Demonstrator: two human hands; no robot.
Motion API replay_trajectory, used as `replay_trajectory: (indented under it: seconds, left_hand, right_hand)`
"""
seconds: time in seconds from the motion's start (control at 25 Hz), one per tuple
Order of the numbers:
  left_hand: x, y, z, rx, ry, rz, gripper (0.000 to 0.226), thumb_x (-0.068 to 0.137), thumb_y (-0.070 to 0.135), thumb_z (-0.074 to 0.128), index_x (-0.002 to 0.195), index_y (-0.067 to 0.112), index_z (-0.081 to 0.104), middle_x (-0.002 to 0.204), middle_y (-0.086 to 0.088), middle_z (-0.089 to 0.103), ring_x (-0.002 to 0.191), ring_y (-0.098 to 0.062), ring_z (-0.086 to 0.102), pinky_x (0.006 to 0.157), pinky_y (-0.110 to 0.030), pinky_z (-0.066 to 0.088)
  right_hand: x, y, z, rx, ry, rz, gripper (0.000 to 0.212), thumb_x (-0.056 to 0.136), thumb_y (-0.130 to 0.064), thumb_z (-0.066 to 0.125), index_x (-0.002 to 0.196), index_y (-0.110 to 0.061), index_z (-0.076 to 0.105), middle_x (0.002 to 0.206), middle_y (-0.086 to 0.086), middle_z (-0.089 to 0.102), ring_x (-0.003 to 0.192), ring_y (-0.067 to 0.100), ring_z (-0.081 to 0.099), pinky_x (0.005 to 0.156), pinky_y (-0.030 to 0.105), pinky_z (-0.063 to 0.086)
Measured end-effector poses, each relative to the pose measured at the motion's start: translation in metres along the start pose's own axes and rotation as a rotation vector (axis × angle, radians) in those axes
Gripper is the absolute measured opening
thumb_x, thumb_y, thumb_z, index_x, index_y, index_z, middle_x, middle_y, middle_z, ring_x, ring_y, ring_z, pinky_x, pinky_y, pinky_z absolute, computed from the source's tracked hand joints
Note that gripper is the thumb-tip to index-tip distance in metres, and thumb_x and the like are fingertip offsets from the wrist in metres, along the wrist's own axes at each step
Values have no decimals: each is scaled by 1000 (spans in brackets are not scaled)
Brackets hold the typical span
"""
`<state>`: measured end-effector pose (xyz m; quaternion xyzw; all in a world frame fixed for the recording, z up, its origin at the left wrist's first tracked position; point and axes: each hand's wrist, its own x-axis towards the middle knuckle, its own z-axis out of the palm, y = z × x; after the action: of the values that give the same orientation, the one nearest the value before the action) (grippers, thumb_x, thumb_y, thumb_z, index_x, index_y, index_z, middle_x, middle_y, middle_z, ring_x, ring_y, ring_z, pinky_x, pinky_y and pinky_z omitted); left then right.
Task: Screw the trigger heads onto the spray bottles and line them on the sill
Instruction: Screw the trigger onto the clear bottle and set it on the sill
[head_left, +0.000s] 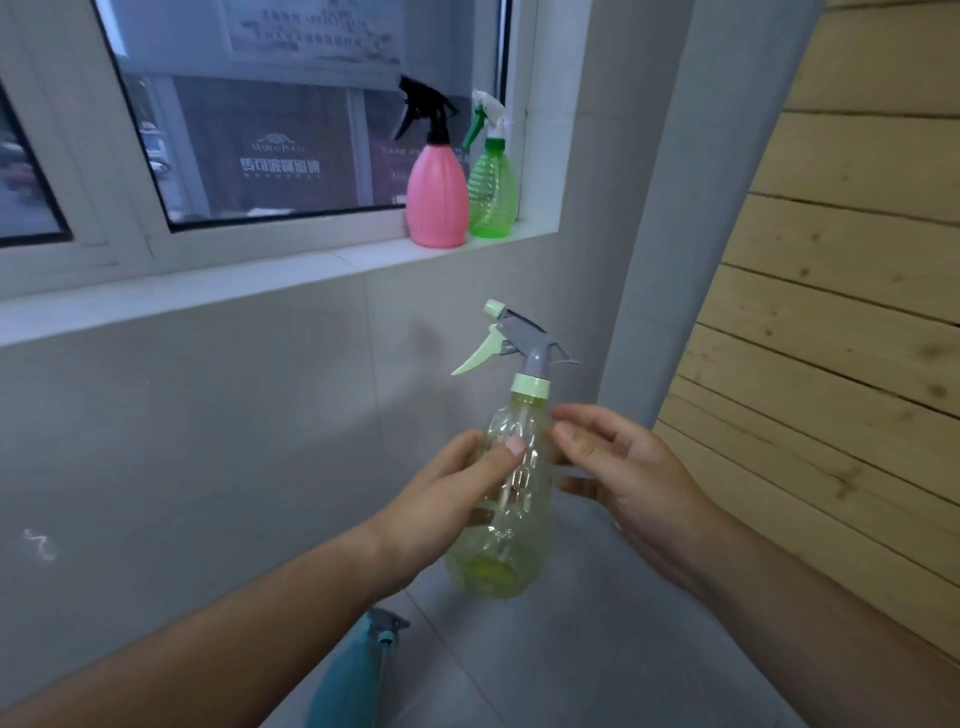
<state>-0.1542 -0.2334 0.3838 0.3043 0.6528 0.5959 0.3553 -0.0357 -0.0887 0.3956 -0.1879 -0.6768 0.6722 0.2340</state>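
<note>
**Q:** Where is the bottle being worked on, and who has it?

**A:** A clear yellow-tinted spray bottle (511, 499) is held in mid-air, near the camera and below the window sill (311, 265). The left hand (447, 499) grips its body, thumb across the front. The right hand (618, 467) is just beside the bottle's right shoulder, its fingers loose and apart. It clamps nothing, and I cannot tell whether the fingertips touch.

**Q:** How does the bottle lie?

**A:** Its long axis is almost upright, with the top leaning slightly right. The grey and pale-green trigger head (522, 343) sits on the neck, nozzle pointing left.

**Q:** And the sill?

**A:** It lies farther away, above and to the left of the grip. A pink spray bottle (435, 197) and a green spray bottle (492, 192) stand touching at its right end, so the bare ledge is to their left. The gripping left hand is probably the nearer one for that lift. A teal spray bottle (358, 670) lies low on the floor tiles.
</note>
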Motion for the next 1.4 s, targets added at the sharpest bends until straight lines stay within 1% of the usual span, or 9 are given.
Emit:
replay_trajectory:
  seconds: [0.28, 0.48, 0.56, 0.64, 0.76, 0.96, 1.16, 1.28, 1.4]
  left_hand:
    - [45, 50, -65, -40, 214, 181, 30, 98, 31, 60, 121, 12, 62, 111, -11, 71, 103, -20, 69, 96, -38, 53]
    - [85, 122, -132, 86, 282, 329, 39, 95, 36, 67, 133, 29, 61, 122, -6, 71, 108, -17, 70, 85, -27, 52]
    - [101, 148, -156, 138, 314, 348, 40, 88, 45, 73, 126, 36, 65, 121, -2, 72, 114, -19, 68, 101, -36, 50]
    - [118, 165, -176, 170, 341, 349, 63, 76, 55, 78, 133, 33, 62, 126, -5, 72, 117, -23, 69, 110, -46, 48]
    - [145, 173, -195, 168, 429, 342, 65, 78, 50, 79, 134, 24, 59, 122, -8, 73, 109, -25, 73, 103, -50, 55]
    - [176, 155, -196, 126, 527, 304, 72, 72, 50, 81, 134, 21, 57, 123, -11, 70, 108, -30, 72, 87, -42, 58]
    - [185, 147, -198, 111, 572, 326, 59, 86, 40, 78, 136, 19, 56, 100, -5, 68, 80, -17, 67, 64, -28, 48]
    - [187, 145, -197, 145, 592, 336, 62, 85, 42, 79, 137, 19, 56, 111, -9, 69, 92, -21, 71, 72, -29, 54]
    - [189, 144, -197, 156, 596, 337, 64, 85, 40, 79, 139, 18, 55, 115, -12, 71, 99, -24, 73, 80, -32, 57]
  right_hand:
    - [61, -36, 56, -144, -161, -96, 36, 90, -16, 63, 124, -29, 59, 108, 2, 75, 86, 3, 71, 76, 24, 55]
    - [145, -94, 105, -196, -179, -292, 37, 95, -20, 58, 117, -50, 55, 91, -12, 73, 78, -7, 68, 76, 18, 54]
    - [177, -113, 122, -253, -166, -344, 40, 95, -25, 58, 128, -47, 52, 101, -7, 72, 83, -4, 68, 79, 20, 52]
    - [202, -126, 135, -257, -146, -364, 38, 95, -29, 57, 128, -45, 52, 99, -5, 74, 83, 2, 70, 74, 18, 51]
    - [227, -130, 149, -283, -94, -352, 31, 95, -32, 57, 121, -45, 47, 88, -9, 69, 79, 4, 67, 66, 14, 47]
    - [251, -115, 157, -334, -44, -312, 45, 94, -36, 56, 138, -35, 45, 105, 13, 69, 81, 18, 62, 63, 22, 46]
    - [259, -110, 158, -322, -43, -334, 30, 94, -33, 58, 120, -45, 50, 99, 14, 69, 83, 26, 65, 61, 23, 46]
    - [261, -107, 158, -338, -40, -355, 27, 94, -30, 59, 105, -53, 49, 106, 15, 69, 94, 29, 68, 65, 24, 47]
    - [266, -104, 159, -339, -31, -364, 33, 93, -23, 60, 97, -54, 49, 107, 17, 70, 85, 26, 66, 65, 26, 47]
